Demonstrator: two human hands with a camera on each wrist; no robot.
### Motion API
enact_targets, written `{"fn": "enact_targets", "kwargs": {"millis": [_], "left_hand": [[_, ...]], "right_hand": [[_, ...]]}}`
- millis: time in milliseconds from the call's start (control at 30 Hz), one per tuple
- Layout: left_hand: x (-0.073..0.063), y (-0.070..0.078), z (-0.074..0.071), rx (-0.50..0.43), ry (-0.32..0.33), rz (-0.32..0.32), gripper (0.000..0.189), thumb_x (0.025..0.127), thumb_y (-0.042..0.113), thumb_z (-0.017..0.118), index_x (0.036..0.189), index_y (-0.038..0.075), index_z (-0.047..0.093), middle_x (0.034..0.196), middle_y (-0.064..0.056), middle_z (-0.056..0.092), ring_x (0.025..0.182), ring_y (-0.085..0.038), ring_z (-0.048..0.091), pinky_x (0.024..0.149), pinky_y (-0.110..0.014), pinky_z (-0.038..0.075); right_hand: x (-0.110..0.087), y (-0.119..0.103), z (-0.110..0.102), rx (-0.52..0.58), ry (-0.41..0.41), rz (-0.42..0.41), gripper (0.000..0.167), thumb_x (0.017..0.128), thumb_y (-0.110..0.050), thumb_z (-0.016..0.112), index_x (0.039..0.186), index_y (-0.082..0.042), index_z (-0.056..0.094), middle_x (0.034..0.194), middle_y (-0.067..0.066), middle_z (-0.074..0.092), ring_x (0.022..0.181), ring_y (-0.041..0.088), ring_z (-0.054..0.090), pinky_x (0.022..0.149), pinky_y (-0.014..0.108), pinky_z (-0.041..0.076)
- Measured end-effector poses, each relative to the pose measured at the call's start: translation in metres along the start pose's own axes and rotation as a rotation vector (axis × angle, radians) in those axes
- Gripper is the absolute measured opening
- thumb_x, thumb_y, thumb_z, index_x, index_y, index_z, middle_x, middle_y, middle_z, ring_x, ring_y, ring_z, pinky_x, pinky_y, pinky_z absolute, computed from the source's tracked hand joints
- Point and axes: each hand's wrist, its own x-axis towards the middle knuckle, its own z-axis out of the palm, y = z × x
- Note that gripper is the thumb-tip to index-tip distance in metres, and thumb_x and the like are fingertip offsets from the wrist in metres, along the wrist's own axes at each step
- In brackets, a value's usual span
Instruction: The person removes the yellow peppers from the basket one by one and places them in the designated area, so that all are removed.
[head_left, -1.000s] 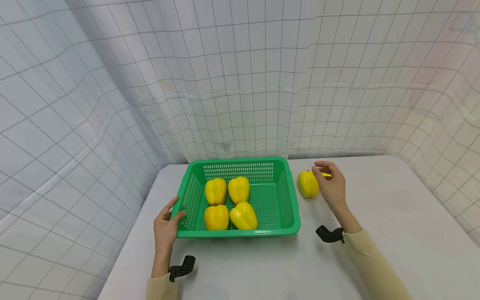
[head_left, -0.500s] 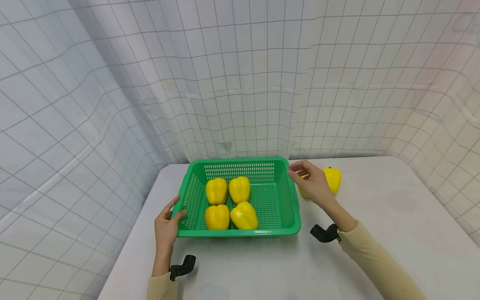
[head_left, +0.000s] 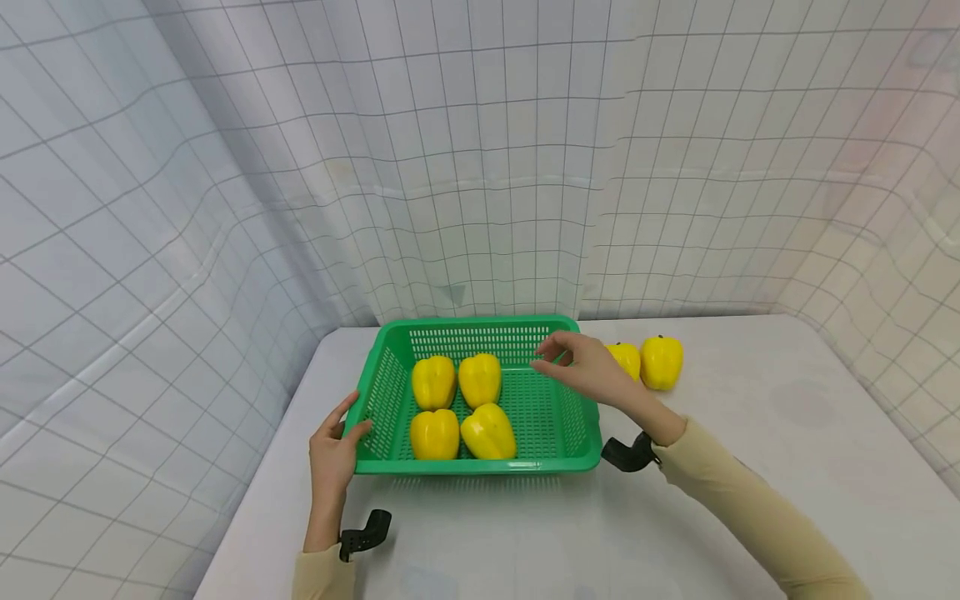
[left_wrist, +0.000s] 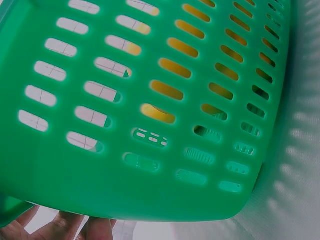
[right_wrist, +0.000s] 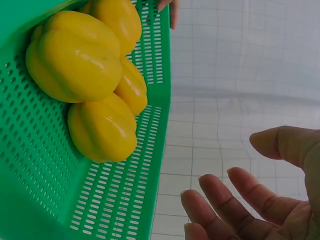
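Note:
My left hand holds the left rim of a green plastic basket, thumb over the inner side and fingers outside. In the left wrist view its fingers show below the slotted basket wall. Several yellow bell peppers stand grouped in the basket's left and middle part. Over the right part of the basket hovers my right hand, holding nothing. Its thumb and loosely bent fingers are spread apart in the right wrist view, beside the basket with its peppers.
Two more yellow bell peppers stand on the white table to the right of the basket; the nearer one is partly hidden by my right hand, the other pepper fully visible. A grid-patterned white curtain surrounds the table.
My right hand has moved left, from over the two loose peppers across the basket's right rim to above the basket's inside. The left hand, basket and peppers stay where they were.

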Motion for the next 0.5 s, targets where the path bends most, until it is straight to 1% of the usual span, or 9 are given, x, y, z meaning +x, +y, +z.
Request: {"fn": "enact_targets", "kwargs": {"millis": [200, 300, 367, 500], "left_hand": [[0.001, -0.001, 0.0, 0.01, -0.001, 0.0, 0.045, 0.088, 0.007, 0.066, 0.132, 0.016, 0.06, 0.101, -0.021, 0.065, 0.068, -0.016, 0.063, 0.056, -0.027, 0.049], [0.001, -0.001, 0.0, 0.013, 0.0, 0.001, 0.045, 0.088, 0.007, 0.067, 0.132, 0.016, 0.06, 0.102, -0.021, 0.065, 0.068, -0.014, 0.062, 0.056, -0.027, 0.049], [0.001, -0.001, 0.0, 0.009, 0.0, 0.0, 0.045, 0.088, 0.007, 0.066, 0.132, 0.016, 0.06, 0.102, -0.022, 0.065, 0.068, -0.014, 0.062, 0.056, -0.027, 0.049], [0.001, 0.0, 0.0, 0.007, -0.001, 0.002, 0.045, 0.088, 0.006, 0.066, 0.132, 0.016, 0.059, 0.102, -0.022, 0.065, 0.068, -0.015, 0.062, 0.056, -0.027, 0.049]], "right_hand": [[0.01, -0.007, 0.007, -0.052, -0.113, -0.039, 0.026, 0.09, -0.027, 0.065, 0.106, -0.007, 0.065, 0.092, 0.001, 0.063, 0.078, 0.018, 0.059, 0.066, 0.031, 0.049], [0.015, -0.007, 0.013, -0.08, -0.174, -0.038, 0.028, 0.09, -0.03, 0.065, 0.107, -0.008, 0.065, 0.092, 0.0, 0.063, 0.077, 0.015, 0.059, 0.066, 0.03, 0.048], [0.018, -0.007, 0.016, -0.098, -0.223, -0.037, 0.03, 0.09, -0.032, 0.065, 0.107, -0.008, 0.065, 0.092, 0.0, 0.064, 0.076, 0.014, 0.059, 0.067, 0.03, 0.048], [0.025, -0.008, 0.023, -0.143, -0.35, -0.024, 0.033, 0.089, -0.035, 0.066, 0.11, -0.009, 0.064, 0.097, 0.001, 0.064, 0.081, 0.014, 0.059, 0.071, 0.03, 0.048]]}}
